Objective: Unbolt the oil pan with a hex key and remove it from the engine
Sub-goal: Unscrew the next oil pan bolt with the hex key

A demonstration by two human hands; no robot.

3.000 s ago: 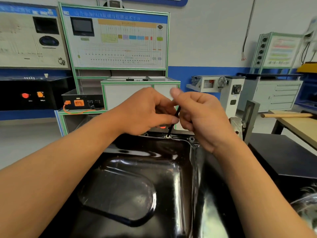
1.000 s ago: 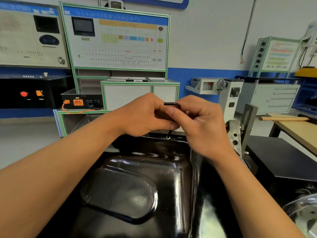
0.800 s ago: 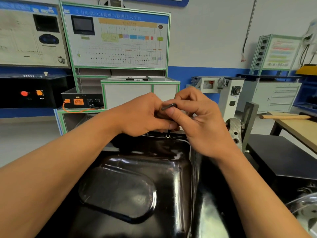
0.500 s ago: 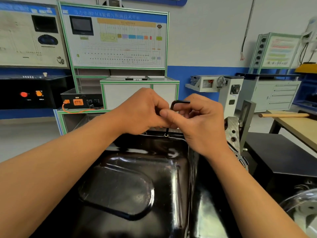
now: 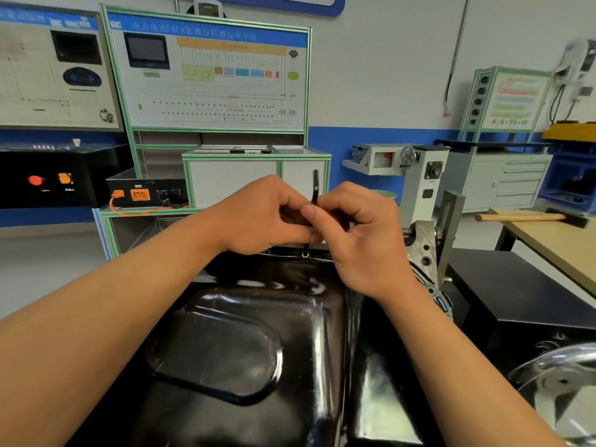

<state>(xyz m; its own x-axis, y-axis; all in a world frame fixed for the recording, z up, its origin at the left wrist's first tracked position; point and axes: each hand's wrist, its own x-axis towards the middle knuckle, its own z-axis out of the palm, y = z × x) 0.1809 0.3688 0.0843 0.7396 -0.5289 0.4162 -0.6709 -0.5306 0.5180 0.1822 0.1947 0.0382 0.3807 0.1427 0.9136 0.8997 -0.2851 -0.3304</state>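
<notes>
Before green-framed training panels (image 5: pixel 209 75), the glossy black oil pan (image 5: pixel 258 333) fills the foreground, and at its far rim the left grip (image 5: pixel 261 217) and right grip (image 5: pixel 358 233), fingers curled, together pinch an upright hex key (image 5: pixel 315 188) whose tip sits in a bolt (image 5: pixel 305 254).

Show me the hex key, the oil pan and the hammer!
hex key (image 5: pixel 315 185): head view, the end sticking up above the fingers.
oil pan (image 5: pixel 225 350): head view, the shiny raised panel.
hammer (image 5: pixel 519 217): head view, the wooden handle.
</notes>
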